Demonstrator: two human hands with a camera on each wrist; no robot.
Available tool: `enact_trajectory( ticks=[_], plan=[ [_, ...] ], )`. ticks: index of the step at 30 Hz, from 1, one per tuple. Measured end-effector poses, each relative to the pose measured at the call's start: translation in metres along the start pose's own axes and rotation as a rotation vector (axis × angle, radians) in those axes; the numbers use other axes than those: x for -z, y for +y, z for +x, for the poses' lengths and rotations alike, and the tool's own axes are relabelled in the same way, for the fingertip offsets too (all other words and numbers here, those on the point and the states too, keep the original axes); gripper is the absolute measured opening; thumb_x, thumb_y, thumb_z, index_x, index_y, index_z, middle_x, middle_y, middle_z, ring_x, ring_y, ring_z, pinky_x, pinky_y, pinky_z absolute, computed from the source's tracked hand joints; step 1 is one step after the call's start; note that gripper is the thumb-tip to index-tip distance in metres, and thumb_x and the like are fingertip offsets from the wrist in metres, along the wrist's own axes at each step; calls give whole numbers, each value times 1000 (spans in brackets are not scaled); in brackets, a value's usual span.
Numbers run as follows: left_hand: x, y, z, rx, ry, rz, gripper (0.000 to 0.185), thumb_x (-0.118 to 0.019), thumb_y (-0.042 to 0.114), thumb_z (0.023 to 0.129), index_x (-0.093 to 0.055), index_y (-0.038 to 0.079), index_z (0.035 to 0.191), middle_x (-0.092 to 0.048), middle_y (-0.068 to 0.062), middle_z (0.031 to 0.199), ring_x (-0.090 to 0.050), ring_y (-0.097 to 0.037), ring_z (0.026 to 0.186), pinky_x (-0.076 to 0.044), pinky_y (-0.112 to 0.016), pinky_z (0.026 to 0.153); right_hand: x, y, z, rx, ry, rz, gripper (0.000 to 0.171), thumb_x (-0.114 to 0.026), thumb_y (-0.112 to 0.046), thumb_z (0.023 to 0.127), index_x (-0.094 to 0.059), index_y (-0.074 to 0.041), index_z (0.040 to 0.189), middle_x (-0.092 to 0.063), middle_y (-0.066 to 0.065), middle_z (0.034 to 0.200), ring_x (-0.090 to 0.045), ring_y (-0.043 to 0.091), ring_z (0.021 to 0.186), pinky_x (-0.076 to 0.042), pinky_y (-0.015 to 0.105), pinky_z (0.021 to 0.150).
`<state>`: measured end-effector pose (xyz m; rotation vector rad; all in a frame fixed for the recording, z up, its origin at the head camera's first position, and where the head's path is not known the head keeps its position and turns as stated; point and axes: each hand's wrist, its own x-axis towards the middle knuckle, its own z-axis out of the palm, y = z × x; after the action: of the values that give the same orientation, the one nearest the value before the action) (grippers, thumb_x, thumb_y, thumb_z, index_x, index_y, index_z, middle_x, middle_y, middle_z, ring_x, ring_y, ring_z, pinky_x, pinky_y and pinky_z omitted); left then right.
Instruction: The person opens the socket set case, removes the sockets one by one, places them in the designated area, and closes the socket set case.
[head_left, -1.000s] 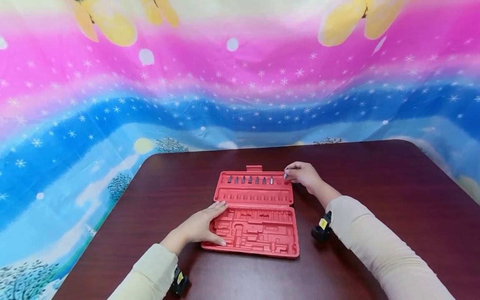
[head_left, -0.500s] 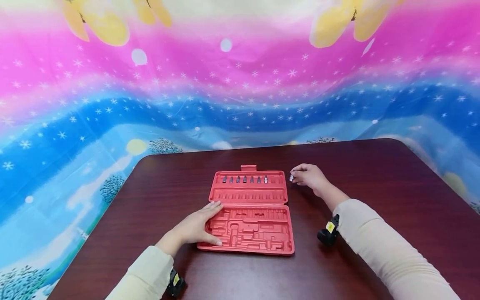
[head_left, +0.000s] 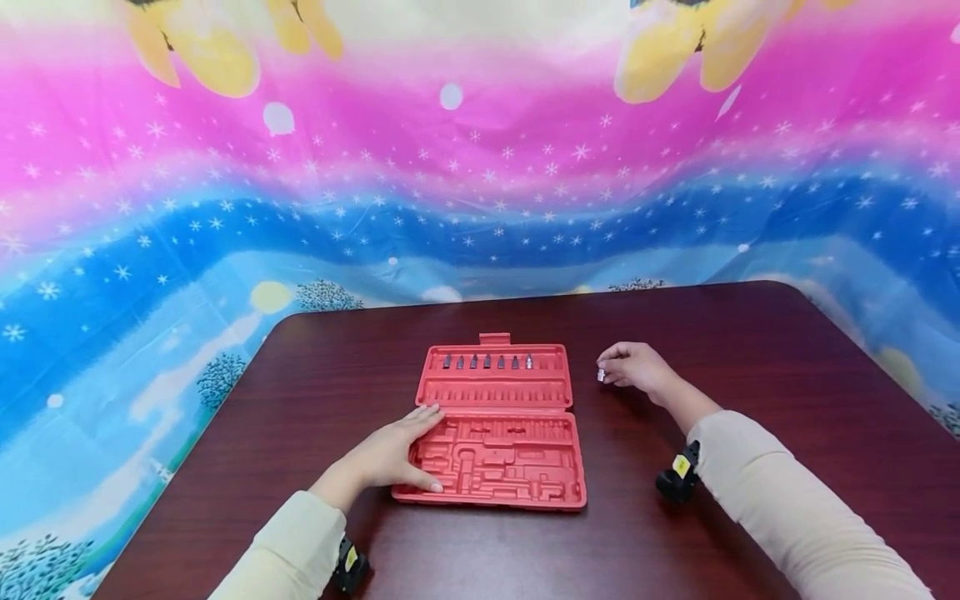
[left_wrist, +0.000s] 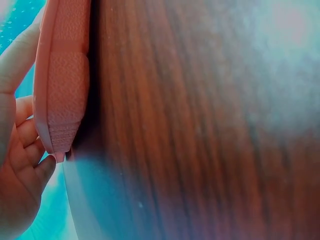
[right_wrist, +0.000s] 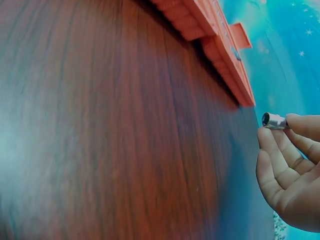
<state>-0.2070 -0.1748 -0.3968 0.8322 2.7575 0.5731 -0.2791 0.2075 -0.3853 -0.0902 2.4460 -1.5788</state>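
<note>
A red plastic tool case [head_left: 510,456] lies unfolded on the table, its moulded recesses facing up. Across the spread lid half [head_left: 493,387] runs a row of several dark screwdriver bits [head_left: 487,362], with a brighter silver piece at the right end. My left hand [head_left: 386,454] rests on the case's left side, thumb near the front and fingers by the hinge; the left wrist view shows the hand [left_wrist: 22,165] against the case's edge. My right hand [head_left: 637,368], right of the lid, pinches a small silver socket [right_wrist: 274,121] between thumb and fingertips, its hollow end facing outward.
The dark brown wooden table [head_left: 322,367] has rounded far corners. Behind it hangs a colourful backdrop cloth [head_left: 480,167] with snowflakes. A black wrist camera [head_left: 678,472] is on the right sleeve and another camera [head_left: 350,567] on the left.
My right hand has moved away from the lid's right edge, rightward and slightly nearer, with the socket pinched in it. The left hand stays on the case; the head view has shifted slightly.
</note>
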Motion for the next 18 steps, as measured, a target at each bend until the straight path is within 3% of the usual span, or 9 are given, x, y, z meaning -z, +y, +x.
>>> enact_trajectory(
  ticks=[9,18],
  plan=[
    [2,3,-1,9,-3,5,99,-70,57,57,-30,11,135,-24,-5,140,-17,-19,128,-26,-41,97,8,11,-6,8,-15,-59,25,-48,-12,89,-51,8,104,-57,13,91,-57,24,84,-45,37,75],
    [1,2,-1,14,-11,-5,99,-69,57,57,-29,12,136,-23,-5,140,-17,-19,128,-26,-42,96,11,19,-7,3,-43,-124,21,-50,-9,87,-55,8,98,-56,13,88,-56,21,78,-47,35,70]
  ],
)
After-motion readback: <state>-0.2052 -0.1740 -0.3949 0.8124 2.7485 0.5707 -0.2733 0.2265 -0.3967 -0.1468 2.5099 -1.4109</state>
